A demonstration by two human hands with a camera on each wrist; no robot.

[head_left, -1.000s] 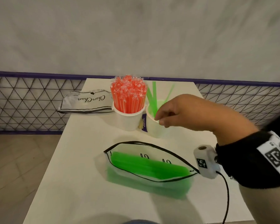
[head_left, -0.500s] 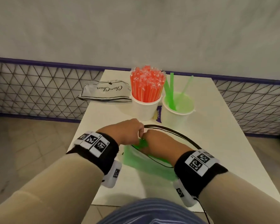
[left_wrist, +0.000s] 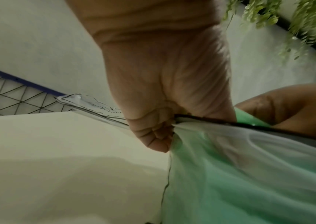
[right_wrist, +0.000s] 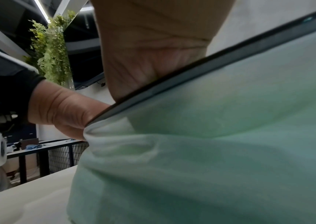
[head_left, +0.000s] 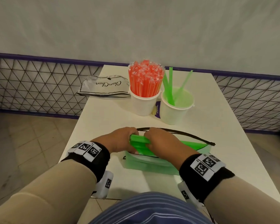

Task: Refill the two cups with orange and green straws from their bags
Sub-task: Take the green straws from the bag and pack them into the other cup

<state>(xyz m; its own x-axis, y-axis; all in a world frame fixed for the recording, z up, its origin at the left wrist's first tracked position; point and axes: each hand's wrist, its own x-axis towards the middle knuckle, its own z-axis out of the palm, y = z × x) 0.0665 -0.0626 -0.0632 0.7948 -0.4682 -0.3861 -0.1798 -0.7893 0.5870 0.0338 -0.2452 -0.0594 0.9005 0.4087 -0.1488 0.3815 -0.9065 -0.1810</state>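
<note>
Both hands, left hand (head_left: pixel 120 139) and right hand (head_left: pixel 162 143), grip the bundle of green plastic straws (head_left: pixel 139 140) at the mouth of the clear black-rimmed bag (head_left: pixel 152 164); fingertips are hidden, at 6 o'clock from the white paper cups (head_left: pixel 175 112).

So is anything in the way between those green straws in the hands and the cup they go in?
Nothing visible blocks it. Both hands hold the green straw bundle at the bag's mouth; bare table lies before the green-straw cup.

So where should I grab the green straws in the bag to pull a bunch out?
Take the green straws at the end sticking out of the bag mouth, coming from above. That end is lifted clear between left hand and right hand; the rest lies flat inside.
</note>
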